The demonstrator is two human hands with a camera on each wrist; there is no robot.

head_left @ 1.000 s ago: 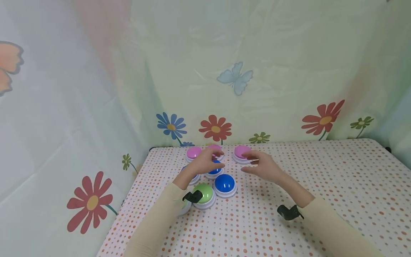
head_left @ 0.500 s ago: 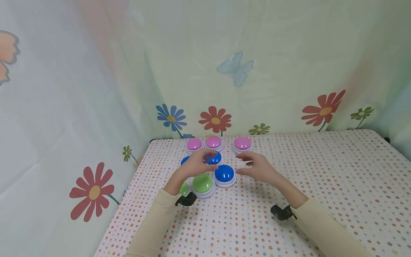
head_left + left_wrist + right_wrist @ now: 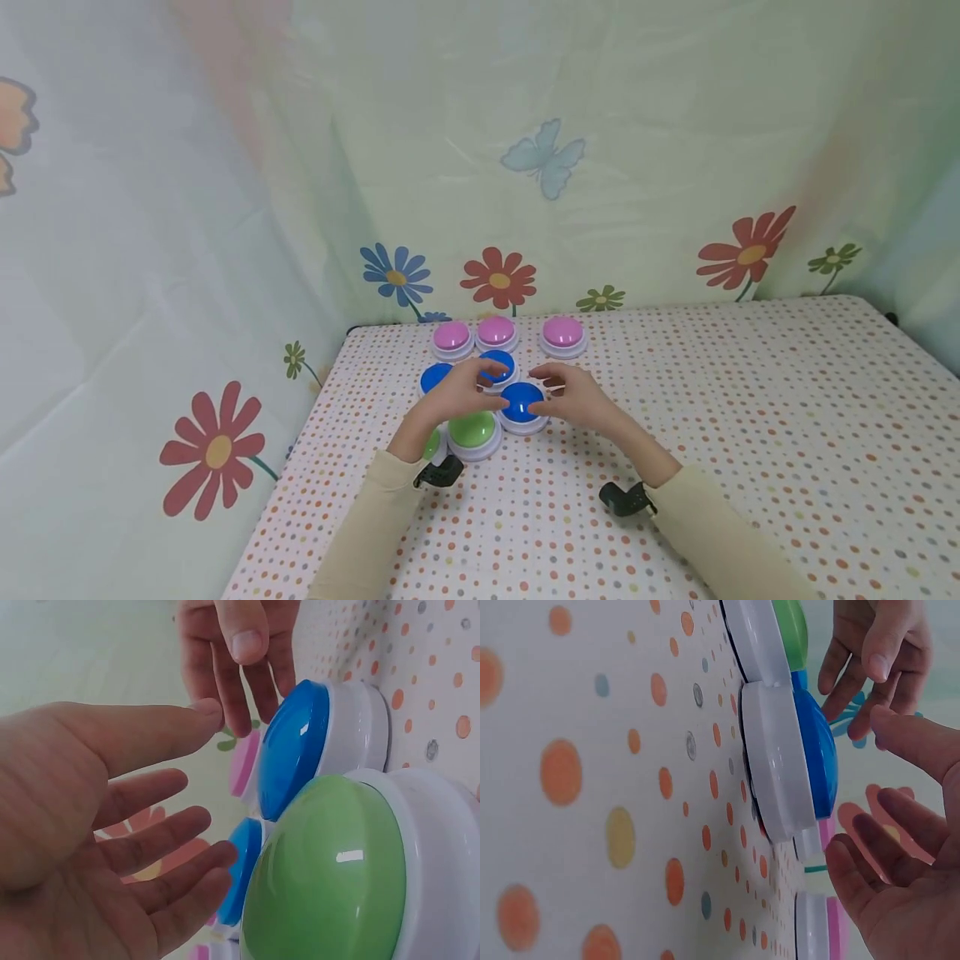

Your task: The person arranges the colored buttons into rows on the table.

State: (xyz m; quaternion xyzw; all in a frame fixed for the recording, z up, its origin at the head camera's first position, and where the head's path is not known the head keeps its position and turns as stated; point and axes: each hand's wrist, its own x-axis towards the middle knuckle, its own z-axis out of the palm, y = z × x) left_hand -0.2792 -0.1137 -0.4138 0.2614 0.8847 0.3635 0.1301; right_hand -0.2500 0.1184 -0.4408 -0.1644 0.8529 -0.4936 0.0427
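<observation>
Behind the tabletop and along its left side hangs a flowered cloth backdrop (image 3: 660,150). The dotted tabletop (image 3: 750,392) comes next in size. Above its left part are the left hand (image 3: 465,389) and the right hand (image 3: 576,397). The right hand has just shifted left, so the two now flank the nearest blue button (image 3: 521,402), whose place looks unchanged; the work seems centred on it. The fingers of both hands are loosely bent and apart, gripping nothing. Eight white-based buttons show: three pink buttons (image 3: 496,331) at the far edge, the right one standing apart; three blue buttons in the middle; two green buttons (image 3: 472,429) nearest, the left one partly hidden by the left wrist.
</observation>
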